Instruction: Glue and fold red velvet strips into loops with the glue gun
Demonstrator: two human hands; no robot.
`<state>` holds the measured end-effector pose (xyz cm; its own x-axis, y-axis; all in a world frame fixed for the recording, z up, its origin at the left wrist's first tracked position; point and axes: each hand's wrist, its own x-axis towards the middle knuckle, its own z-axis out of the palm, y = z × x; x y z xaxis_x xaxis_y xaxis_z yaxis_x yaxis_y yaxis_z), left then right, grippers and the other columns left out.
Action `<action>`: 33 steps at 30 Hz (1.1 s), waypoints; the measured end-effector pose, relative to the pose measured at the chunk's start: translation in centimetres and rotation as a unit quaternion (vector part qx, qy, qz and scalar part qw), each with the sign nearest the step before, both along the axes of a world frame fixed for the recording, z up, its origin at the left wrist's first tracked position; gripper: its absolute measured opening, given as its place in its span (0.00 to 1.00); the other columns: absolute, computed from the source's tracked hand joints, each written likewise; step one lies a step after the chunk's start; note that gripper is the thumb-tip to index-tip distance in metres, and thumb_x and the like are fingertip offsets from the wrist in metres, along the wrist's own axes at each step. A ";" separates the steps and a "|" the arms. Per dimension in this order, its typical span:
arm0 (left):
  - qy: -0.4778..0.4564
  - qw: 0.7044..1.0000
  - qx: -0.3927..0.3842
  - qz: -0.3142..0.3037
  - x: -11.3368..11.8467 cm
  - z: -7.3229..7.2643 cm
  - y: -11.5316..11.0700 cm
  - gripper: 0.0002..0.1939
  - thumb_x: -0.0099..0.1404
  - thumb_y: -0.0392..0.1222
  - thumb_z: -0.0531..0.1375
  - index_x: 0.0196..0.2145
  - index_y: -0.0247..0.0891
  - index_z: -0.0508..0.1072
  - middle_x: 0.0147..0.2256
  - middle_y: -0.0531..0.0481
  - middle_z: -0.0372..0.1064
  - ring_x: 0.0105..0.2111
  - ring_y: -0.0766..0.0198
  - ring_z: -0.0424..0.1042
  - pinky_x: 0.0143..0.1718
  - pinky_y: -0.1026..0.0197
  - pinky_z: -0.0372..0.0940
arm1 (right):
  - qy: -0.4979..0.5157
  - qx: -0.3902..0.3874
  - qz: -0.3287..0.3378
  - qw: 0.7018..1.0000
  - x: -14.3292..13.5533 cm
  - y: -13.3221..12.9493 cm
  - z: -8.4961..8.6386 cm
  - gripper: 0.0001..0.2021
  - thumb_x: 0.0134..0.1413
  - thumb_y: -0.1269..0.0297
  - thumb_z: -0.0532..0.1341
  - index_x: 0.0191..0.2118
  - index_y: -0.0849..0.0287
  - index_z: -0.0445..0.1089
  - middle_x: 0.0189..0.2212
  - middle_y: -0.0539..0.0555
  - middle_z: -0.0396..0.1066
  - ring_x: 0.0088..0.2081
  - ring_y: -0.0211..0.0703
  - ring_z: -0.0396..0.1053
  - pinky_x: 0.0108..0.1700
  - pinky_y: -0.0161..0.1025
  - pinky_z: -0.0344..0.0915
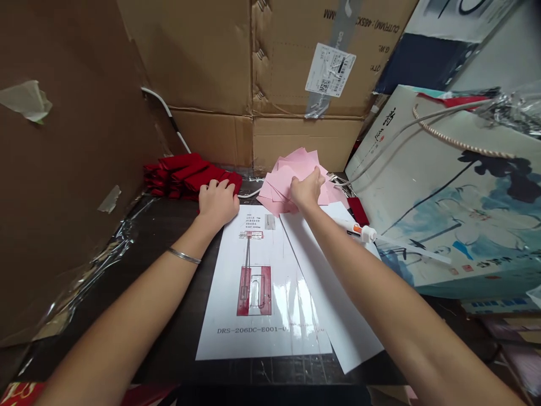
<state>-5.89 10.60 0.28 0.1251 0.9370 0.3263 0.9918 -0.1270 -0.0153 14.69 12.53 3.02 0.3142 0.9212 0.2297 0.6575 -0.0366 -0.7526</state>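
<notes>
My left hand (218,202) is at the near right end of a pile of red cloth pouches (181,172), its fingers bent over the top one. My right hand (307,189) lies over a loose, fanned heap of pink paper sheets (287,172), with thumb and fingers closed at a sheet; the fingertips are partly hidden. Beneath my wrists lies a printed drawing sheet (228,316) in a clear cover, showing a red-and-white diagram. A blank white sheet (355,338) overlaps its right side and passes under my right forearm.
A white glue gun (367,233) with a glue stick lies by my right forearm. Cardboard walls (203,56) close off the back and left. A large painted paper bag (448,197) stands at right. A white cable (163,107) runs behind the pouches.
</notes>
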 end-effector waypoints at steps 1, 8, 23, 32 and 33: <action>-0.012 1.000 0.006 0.004 0.0 -0.2 -0.1 0.21 0.66 0.41 0.49 0.51 0.34 0.72 0.56 0.38 0.67 0.54 0.41 0.61 0.49 0.42 0.55 | 0.012 -0.006 0.001 1.000 -0.6 -0.1 0.1 0.19 0.63 0.70 0.53 0.59 0.64 0.59 0.62 0.70 0.52 0.55 0.55 0.64 0.53 0.51 0.62; -0.089 0.995 0.049 0.020 -0.4 -0.4 -0.2 0.22 0.66 0.41 0.50 0.55 0.33 0.69 0.54 0.40 0.69 0.52 0.44 0.64 0.49 0.44 0.58 | 0.122 -0.176 0.147 0.966 -7.1 1.8 0.6 0.13 0.62 0.59 0.60 0.47 0.62 0.69 0.45 0.57 0.71 0.43 0.45 0.71 0.44 0.46 0.70; -0.198 0.971 0.135 0.006 -3.1 -0.5 0.3 0.24 0.66 0.32 0.45 0.57 0.36 0.66 0.62 0.47 0.59 0.58 0.55 0.61 0.58 0.53 0.56 | 0.231 -0.284 0.207 0.907 -13.2 5.6 -1.9 0.17 0.62 0.59 0.60 0.53 0.61 0.66 0.49 0.58 0.68 0.45 0.46 0.71 0.45 0.48 0.71; -0.155 0.976 0.123 0.090 -3.3 -0.5 0.0 0.20 0.66 0.43 0.51 0.51 0.35 0.73 0.55 0.40 0.67 0.54 0.42 0.61 0.54 0.39 0.51 | 0.240 -0.276 0.213 0.906 -12.9 5.9 -2.6 0.16 0.63 0.59 0.59 0.52 0.61 0.66 0.48 0.57 0.69 0.44 0.46 0.71 0.44 0.48 0.71; -0.154 0.978 0.112 0.087 -3.3 -0.7 0.1 0.20 0.66 0.44 0.51 0.50 0.35 0.74 0.55 0.39 0.68 0.53 0.42 0.62 0.53 0.39 0.52 | 0.244 -0.275 0.217 0.904 -12.9 5.9 -2.7 0.16 0.63 0.59 0.59 0.52 0.61 0.67 0.48 0.57 0.69 0.44 0.45 0.71 0.44 0.47 0.71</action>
